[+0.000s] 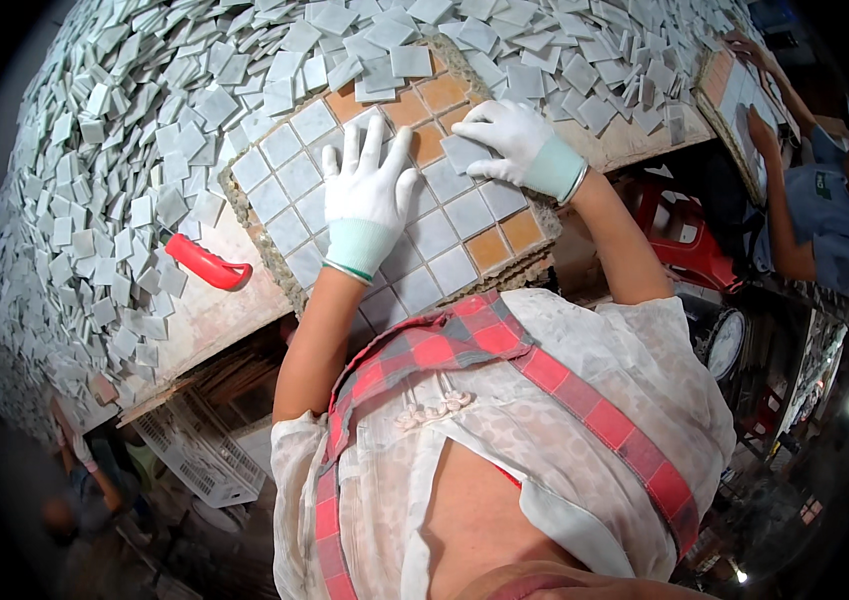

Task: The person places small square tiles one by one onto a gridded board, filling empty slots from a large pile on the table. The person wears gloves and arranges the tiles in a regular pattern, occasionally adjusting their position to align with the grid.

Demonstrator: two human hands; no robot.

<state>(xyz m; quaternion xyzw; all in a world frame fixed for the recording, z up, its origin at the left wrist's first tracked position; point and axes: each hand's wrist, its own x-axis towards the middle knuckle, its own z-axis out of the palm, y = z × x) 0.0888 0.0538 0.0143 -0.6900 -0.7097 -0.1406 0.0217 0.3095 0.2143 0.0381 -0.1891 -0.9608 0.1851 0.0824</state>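
My left hand (369, 190), in a white knit glove, lies palm down with spread fingers over pale square tiles set in a gridded tray (262, 238). To its right, the gloved fingers and thumb of my right hand (522, 145) close around the edges of one whitish-grey tile (464, 153) above the grid. Pale tiles fill many of the squares; bare orange squares (487, 249) show at the lower right and toward the far corner. Several loose tiles (410, 61) overlap the tray's far end.
A great heap of loose tiles (184, 110) covers the table behind and to the left. A red-handled tool (206, 262) lies left of the tray. A co-worker in a blue shirt (824, 215) handles another tray at the right, near a red plastic stool (684, 235). A white crate (199, 455) stands lower left.
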